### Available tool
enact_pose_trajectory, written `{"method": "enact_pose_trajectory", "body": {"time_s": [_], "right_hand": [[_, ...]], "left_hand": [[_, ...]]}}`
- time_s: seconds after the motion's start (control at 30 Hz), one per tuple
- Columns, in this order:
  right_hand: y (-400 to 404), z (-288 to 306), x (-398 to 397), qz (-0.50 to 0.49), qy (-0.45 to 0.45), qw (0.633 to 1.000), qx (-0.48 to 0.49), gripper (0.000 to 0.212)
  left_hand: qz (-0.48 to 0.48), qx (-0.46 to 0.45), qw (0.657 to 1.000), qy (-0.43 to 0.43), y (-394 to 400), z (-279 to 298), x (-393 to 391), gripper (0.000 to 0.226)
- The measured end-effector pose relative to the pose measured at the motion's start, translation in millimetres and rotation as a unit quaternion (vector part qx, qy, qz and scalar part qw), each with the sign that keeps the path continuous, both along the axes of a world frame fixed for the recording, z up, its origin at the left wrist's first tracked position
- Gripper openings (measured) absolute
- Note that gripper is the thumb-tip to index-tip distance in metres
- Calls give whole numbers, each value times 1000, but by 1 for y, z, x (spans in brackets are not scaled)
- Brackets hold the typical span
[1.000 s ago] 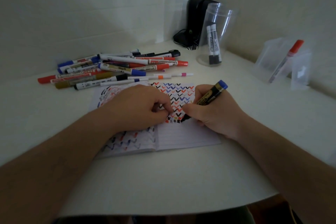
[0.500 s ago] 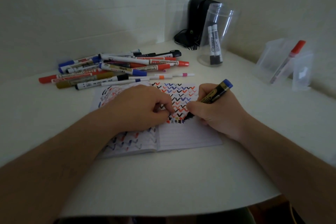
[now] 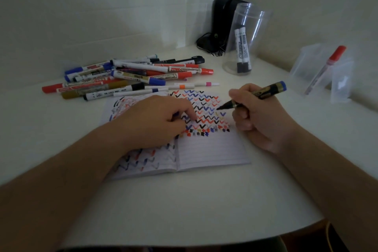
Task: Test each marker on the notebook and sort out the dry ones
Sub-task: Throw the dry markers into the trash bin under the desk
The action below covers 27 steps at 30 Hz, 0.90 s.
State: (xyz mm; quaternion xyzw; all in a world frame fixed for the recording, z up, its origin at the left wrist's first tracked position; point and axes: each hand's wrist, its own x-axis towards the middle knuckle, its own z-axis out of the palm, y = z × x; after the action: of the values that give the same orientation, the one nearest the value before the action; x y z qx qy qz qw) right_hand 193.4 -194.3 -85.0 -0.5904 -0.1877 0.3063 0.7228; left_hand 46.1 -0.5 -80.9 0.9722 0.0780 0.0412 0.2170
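Observation:
An open lined notebook (image 3: 210,153) lies on the white table, its pages covered with coloured check marks and blots. My left hand (image 3: 155,122) rests on the left page with its fingers curled; a small dark blue piece, seemingly a marker cap, shows between them. My right hand (image 3: 257,120) grips an uncapped black-and-gold marker (image 3: 263,93) with a blue end. The marker's black tip hangs just above the right page's edge. A pile of several markers (image 3: 131,76) lies behind the notebook.
A clear jar (image 3: 255,26) at the back holds two black-capped markers (image 3: 242,51). On the right, a clear plastic container (image 3: 339,86) holds a red-capped marker (image 3: 327,67). A black device (image 3: 221,24) with a cable sits in the corner. The table's rounded front edge (image 3: 225,237) is near me.
My right hand has lifted the marker off the blot row and moved it right and away, tip now above the page. My left hand stays on the notebook.

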Motion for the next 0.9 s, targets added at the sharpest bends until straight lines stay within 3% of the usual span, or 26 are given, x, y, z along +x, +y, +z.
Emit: {"method": "enact_pose_trajectory", "body": {"time_s": [0.23,0.37,0.47,0.57,0.9], "right_hand": [[-8,-2,9,59,32,996,56,15],[-8,0,7,82,25,994,70,8],[-8,2,5,95,34,991,92,25],[-7,0,3,100,18,990,95,31],[-2,-5,-2,97,-58,993,42,16]], "left_hand": [[9,-18,1000,15,-1,2,-3,31],[13,-106,994,-32,-1,2,-2,44],[-8,-122,991,-58,-4,4,-3,50],[-21,-137,989,-48,-6,4,-3,47],[-37,-101,993,-38,-12,6,-4,34]]}}
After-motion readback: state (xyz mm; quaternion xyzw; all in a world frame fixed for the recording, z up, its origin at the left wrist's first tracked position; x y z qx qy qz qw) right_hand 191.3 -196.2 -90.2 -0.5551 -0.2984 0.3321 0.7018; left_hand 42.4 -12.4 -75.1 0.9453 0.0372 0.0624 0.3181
